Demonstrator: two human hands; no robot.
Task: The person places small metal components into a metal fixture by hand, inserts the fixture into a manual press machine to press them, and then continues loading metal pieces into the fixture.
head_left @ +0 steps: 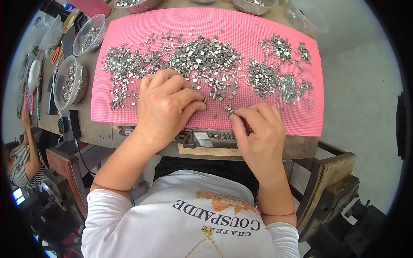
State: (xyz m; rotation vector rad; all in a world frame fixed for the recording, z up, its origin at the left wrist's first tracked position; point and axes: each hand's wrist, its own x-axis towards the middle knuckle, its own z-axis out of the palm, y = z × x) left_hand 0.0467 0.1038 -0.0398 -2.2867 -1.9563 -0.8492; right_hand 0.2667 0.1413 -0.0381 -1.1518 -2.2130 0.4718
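Note:
My left hand rests over the near middle of a pink textured mat, thumb and forefinger pinched around a small metal piece. To its right, my right hand grips a short cluster of joined metal links between thumb and fingers, just above the mat. Beyond my hands lies a big heap of small square metal pieces. Another heap of small shiny pieces spreads on the left. Thin metal pins lie at the right, beside a pile of links.
Clear plastic bowls of metal parts stand left of the mat, others along its far edge. A dark metal fixture lines the table's near edge. At far left another person's arm reaches toward the bench. A wooden-topped stand is at right.

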